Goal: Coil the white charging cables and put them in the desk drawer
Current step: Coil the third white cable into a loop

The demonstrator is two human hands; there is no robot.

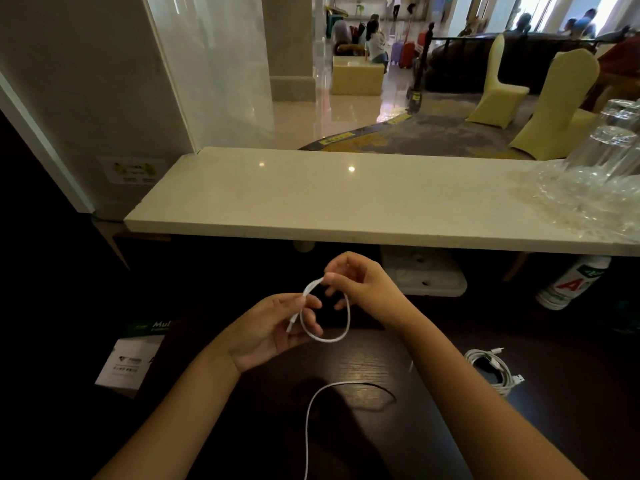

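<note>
Both hands are up over the dark worktop (346, 362). The left hand (273, 327) pinches one end of a white cable (325, 336). The right hand (360, 282) pinches it higher up, making a loop. The rest of the cable hangs down. A coiled cable (493, 370) lies to the right. Glasses (606, 157) stand on the pale shelf (311, 195).

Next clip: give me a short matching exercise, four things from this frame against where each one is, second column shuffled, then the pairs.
Things:
1. Cable being looped
2. Coiled cable
3. Drinking glasses
4. White bottle

Places:
A. Upside down on the pale counter, far right
B. Lying on the dark desk, right of the right hand
C. Pinched between the left hand and the right hand
D. On its side below the counter, at right

Pairs: 1-C, 2-B, 3-A, 4-D
</note>
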